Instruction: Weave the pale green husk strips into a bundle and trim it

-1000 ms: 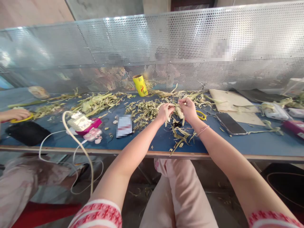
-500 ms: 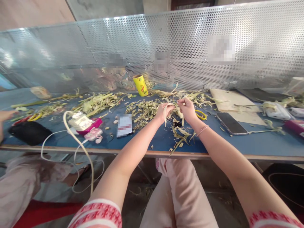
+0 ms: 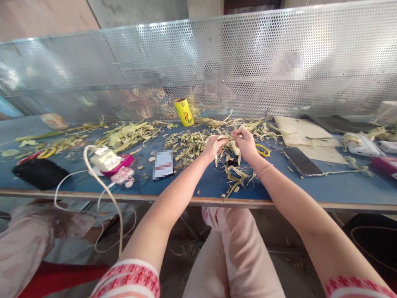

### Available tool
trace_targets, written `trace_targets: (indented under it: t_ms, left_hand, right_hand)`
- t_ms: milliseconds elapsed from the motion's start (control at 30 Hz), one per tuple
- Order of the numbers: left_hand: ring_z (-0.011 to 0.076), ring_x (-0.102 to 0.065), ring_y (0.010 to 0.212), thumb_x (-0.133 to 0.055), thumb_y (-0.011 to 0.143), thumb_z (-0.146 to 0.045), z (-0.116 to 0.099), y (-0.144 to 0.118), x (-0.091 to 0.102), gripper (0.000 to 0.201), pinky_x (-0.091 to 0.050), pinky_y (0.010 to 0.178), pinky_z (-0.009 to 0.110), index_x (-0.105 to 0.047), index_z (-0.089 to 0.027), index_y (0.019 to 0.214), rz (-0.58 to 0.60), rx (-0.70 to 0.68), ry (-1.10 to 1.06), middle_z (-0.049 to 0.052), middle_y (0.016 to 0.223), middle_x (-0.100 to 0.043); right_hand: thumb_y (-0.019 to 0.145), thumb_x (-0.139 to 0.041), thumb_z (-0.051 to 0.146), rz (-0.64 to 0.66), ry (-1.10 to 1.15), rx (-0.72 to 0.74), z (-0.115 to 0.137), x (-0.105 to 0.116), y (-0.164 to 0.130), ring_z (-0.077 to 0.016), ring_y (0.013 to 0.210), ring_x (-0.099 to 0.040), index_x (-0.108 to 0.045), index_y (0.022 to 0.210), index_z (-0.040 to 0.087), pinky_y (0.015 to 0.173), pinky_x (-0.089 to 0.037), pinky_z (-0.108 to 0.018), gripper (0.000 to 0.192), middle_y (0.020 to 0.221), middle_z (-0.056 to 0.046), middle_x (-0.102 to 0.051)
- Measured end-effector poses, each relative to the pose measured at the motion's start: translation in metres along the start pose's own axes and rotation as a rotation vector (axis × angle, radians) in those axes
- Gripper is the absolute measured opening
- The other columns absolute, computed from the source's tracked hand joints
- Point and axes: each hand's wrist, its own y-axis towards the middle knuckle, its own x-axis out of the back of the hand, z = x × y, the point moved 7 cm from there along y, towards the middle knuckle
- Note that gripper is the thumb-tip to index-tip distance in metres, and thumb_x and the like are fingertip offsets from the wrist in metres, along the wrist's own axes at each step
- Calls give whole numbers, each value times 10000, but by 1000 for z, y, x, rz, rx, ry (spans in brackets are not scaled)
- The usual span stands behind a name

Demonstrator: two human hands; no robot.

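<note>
Both hands meet over the blue table among dried plant strips. My left hand (image 3: 214, 145) is closed on a pale, flat plant strip (image 3: 216, 154) that hangs down beside its fingers. Close on its right, my right hand (image 3: 244, 140) pinches the strip's other part, its fingertips together. The exact grip between the fingers is too small to make out. Loose strips (image 3: 237, 178) and a small black thing (image 3: 231, 162) lie below the hands. A pile of short, curled plant pieces (image 3: 187, 147) lies left of my left hand. Yellow-handled scissors (image 3: 263, 150) rest partly hidden behind my right wrist.
A phone (image 3: 302, 161) and brown cardboard (image 3: 305, 130) lie to the right. Leftward are a small packet (image 3: 163, 164), a corded power adapter (image 3: 105, 159) and a black pouch (image 3: 40, 174). A yellow tube (image 3: 184, 111) stands before the perforated metal screen (image 3: 198, 54).
A co-worker's hand at the far left edge has gone out of view. My own hands hold nearly the same place and grip.
</note>
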Motion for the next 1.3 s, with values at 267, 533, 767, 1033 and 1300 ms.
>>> trace_targets:
  t_ms: [267, 533, 767, 1033, 1300]
  left_hand:
    - [72, -482, 486, -618, 811, -383, -17, -9, -3, 262, -351, 526, 214, -473, -182, 727, -4, -229, 190, -38, 544, -535]
    - [47, -288, 389, -599, 816, -483, 0, 2, 2, 361, -184, 440, 223, -407, -196, 711, -63, -80, -73, -77, 457, -350]
    - [74, -370, 418, -515, 865, -399, -4, 10, 14, 304, -260, 472, 228, -484, -169, 669, -48, -61, 20, -27, 497, -467]
    - [112, -544, 742, -560, 846, -279, -33, -1, 10, 146, -419, 685, 233, -602, -171, 757, 8, -354, 222, 28, 829, -614]
    - [85, -623, 691, -612, 719, -145, -20, -2, 2, 70, -494, 709, 230, -587, -142, 785, 209, -78, -311, 31, 784, -678]
  right_hand:
    - [769, -555, 251, 28, -122, 53, 4, -3, -1, -123, 674, -496, -563, 799, 186, 561, -392, -235, 72, 755, -16, -571]
    - [760, -558, 240, 80, -117, 75, 8, -10, -4, -125, 701, -506, -557, 809, 189, 582, -395, -237, 70, 780, -14, -566]
    - [719, -609, 227, 131, -93, -25, 2, -6, -1, -74, 542, -415, -562, 792, 184, 479, -322, -212, 97, 710, 22, -534]
    - [708, -669, 194, 272, 219, -376, -11, -10, -6, -21, 377, -223, -561, 764, 161, 383, -146, -198, 126, 503, 81, -399]
    - [683, -748, 219, 297, 303, -397, -8, -8, -8, -14, 408, -221, -561, 758, 155, 379, -143, -178, 211, 520, 90, -348]
